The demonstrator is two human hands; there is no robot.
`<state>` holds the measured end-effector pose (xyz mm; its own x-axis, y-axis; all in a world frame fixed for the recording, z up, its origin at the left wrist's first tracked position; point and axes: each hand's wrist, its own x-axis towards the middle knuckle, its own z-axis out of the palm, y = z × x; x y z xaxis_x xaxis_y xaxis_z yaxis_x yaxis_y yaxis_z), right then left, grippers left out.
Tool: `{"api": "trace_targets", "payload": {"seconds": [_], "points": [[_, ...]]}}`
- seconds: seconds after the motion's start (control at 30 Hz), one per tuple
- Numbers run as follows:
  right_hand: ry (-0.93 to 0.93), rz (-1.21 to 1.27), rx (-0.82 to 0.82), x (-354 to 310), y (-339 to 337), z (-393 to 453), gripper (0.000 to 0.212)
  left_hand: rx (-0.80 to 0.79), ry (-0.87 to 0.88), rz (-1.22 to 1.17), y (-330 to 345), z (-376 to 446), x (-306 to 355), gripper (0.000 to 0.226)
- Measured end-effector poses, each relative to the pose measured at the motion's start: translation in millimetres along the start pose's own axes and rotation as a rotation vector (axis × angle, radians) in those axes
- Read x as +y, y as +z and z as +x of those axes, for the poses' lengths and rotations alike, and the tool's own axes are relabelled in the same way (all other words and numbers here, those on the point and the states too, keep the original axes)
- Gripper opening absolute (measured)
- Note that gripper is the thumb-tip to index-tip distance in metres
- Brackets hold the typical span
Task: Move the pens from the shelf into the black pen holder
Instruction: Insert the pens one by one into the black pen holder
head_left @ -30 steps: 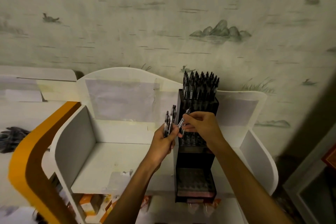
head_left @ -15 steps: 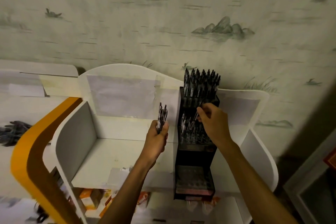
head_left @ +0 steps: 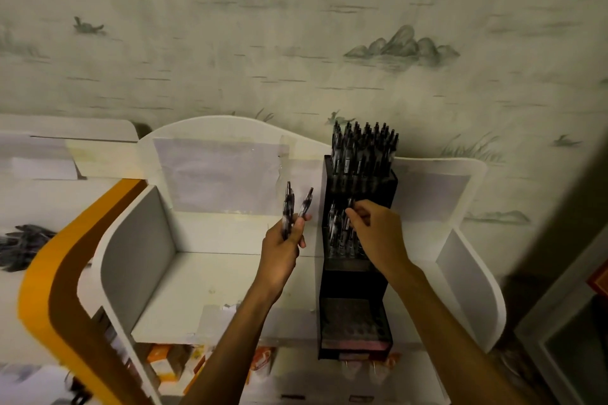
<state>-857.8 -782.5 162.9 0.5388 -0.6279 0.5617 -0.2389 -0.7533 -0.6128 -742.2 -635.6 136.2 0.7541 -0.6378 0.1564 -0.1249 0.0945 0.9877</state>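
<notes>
Pens: upright bunch gripped in left hand, centre frame, just left of black pen holder; right hand, nearer, pinches one pen at its middle tier

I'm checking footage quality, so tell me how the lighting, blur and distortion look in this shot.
Head view: dim, warm light; the black pen holder reads as a dark mass with little detail; wide-angle bending curves the white shelf edges; the left hand and right hand are fairly sharp, corners soft.
</notes>
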Motion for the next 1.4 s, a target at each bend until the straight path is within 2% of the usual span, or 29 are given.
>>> {"api": "trace_targets", "payload": {"seconds": [0.33,0.5,0.63,0.9,1.03,1.17,1.27,1.4], "points": [[0.057,-0.097,0.025,-7.7,2.2,-0.6,0.018,-0.071,0.015,-0.013,-9.5,1.8,-0.2,0.027],[0.095,-0.171,-0.095,-3.2,9.3,-9.3,0.018,-0.061,-0.040,-0.041,-11.9,1.9,-2.0,0.022],[0.124,-0.139,-0.112,-0.2,10.6,-16.9,0.020,-0.061,-0.087,-0.060,-9.5,0.7,-6.0,0.024],[0.084,-0.158,-0.171,5.4,-3.4,-17.8,0.021,-0.071,-0.038,-0.083,8.2,-6.4,0.3,0.026],[0.136,0.131,-0.146,0.9,-14.4,-8.2,0.015,-0.091,-0.034,-0.097,15.9,-9.0,3.7,0.027],[0.206,0.411,-0.237,-16.9,-22.5,1.1,0.014,-0.111,-0.056,-0.088,22.7,-11.3,6.0,0.029],[0.218,0.435,-0.288,-23.2,-24.0,4.0,0.014,-0.119,-0.042,-0.058,27.0,-14.7,7.9,0.030],[0.209,0.407,-0.271,-24.3,-23.5,3.3,0.012,-0.115,-0.048,-0.011,31.7,-17.1,11.3,0.031]]}}
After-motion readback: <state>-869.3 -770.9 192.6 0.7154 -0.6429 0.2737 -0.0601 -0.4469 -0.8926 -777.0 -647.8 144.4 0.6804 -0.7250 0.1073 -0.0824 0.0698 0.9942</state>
